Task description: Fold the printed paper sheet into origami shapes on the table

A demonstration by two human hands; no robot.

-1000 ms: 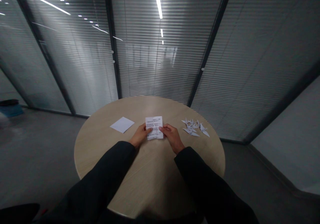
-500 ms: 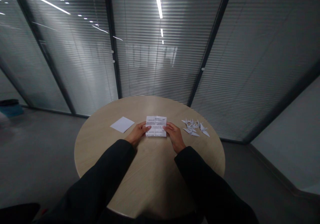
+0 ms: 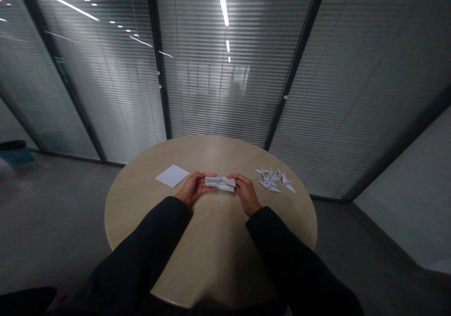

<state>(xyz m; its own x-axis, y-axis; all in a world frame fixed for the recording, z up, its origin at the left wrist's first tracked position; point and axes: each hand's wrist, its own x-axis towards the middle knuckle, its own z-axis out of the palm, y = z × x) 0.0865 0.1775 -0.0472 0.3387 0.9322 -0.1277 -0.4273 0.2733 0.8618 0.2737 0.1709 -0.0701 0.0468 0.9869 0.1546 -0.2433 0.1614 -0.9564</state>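
Your left hand (image 3: 193,188) and right hand (image 3: 246,191) each had their grip closed on an end of the printed paper sheet (image 3: 220,183), which was partly folded over between them, above the middle of the round wooden table (image 3: 211,241). Beyond your left hand, near it, a blank white paper square (image 3: 172,176) lay flat on the tabletop, while well to the right of your right hand you had a cluster of folded paper cranes (image 3: 271,180). Past the table's far edge stood a glass partition with blinds (image 3: 218,95).

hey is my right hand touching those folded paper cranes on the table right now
Apart: the head view shows bare tabletop between the right hand and the folded paper cranes.
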